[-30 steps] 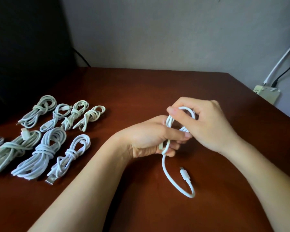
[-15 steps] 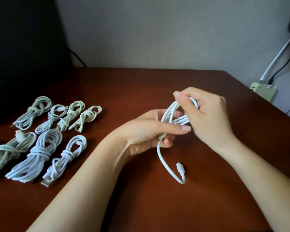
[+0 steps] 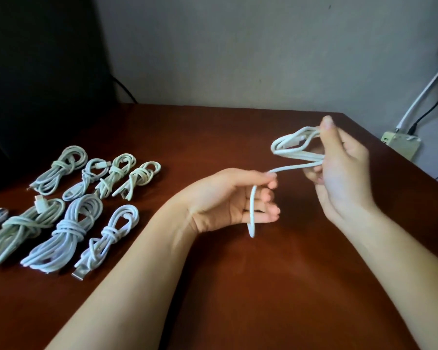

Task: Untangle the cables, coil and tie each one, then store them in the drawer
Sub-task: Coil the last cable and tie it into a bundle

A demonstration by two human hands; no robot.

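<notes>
Both hands are raised above the brown desk (image 3: 263,286) with one white cable (image 3: 300,155) strung between them. The right hand (image 3: 344,170) holds the coiled part: its fingers (image 3: 328,137) are curled round one end of the loops, and the rest of the loops stick out leftward from them, in the air. A single strand runs from that coil down to the left hand (image 3: 225,198), palm up, whose fingers (image 3: 268,210) curl loosely over it, with thumb and forefinger pinching it at the top. Below that pinch the free end (image 3: 250,223) hangs across the palm and past its lower edge. Well to the left of the left fingers lie tied cable bundles (image 3: 66,231) in two rows on the desk, one cut off by the frame edge. Beyond the right fingers, a power strip (image 3: 400,145) sits off the desk's far edge.
</notes>
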